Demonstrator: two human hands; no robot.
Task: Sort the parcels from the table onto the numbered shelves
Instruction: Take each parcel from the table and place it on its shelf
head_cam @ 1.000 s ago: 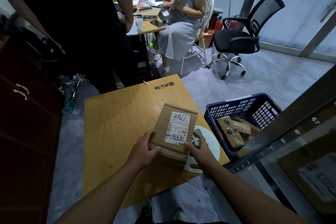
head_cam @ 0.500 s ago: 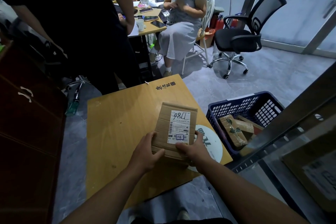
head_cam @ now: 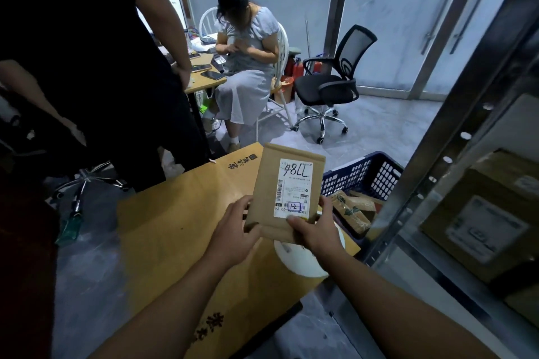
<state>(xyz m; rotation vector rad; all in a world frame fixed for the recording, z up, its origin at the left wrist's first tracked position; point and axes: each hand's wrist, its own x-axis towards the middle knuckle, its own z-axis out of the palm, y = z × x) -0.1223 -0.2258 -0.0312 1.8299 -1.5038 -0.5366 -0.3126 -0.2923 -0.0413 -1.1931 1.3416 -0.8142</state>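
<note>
The brown parcel (head_cam: pixel 268 183) is held up in the air over the near right part of the bench (head_cam: pixel 175 227), tilted so its face looks at the camera. Its white label (head_cam: pixel 294 186) carries handwritten digits that read upside down from here, and a small boxed mark near the lower edge.

The left grip (head_cam: pixel 233 230) holds the parcel's lower left corner, fingers curled behind it and thumb on the front. The right grip (head_cam: pixel 315 230) pinches the lower right corner, thumb pressed on the bottom of the label – both are closed on the parcel.

Under the right grip a white round disc (head_cam: pixel 306 265) lies on the bench's wooden top. Just beside the bench on the right stands a blue basket (head_cam: pixel 376 175) with more brown parcels (head_cam: pixel 353 210) inside. Further right rises the metal upright of the shelf (head_cam: pixel 437 160), and a cardboard box (head_cam: pixel 481 218) sits on it, blurred.

Beyond the bench a person in black (head_cam: pixel 102 67) stands at the left – behind them a person in a grey dress (head_cam: pixel 248 67) sits at a desk, near a black office chair (head_cam: pixel 329 84).
</note>
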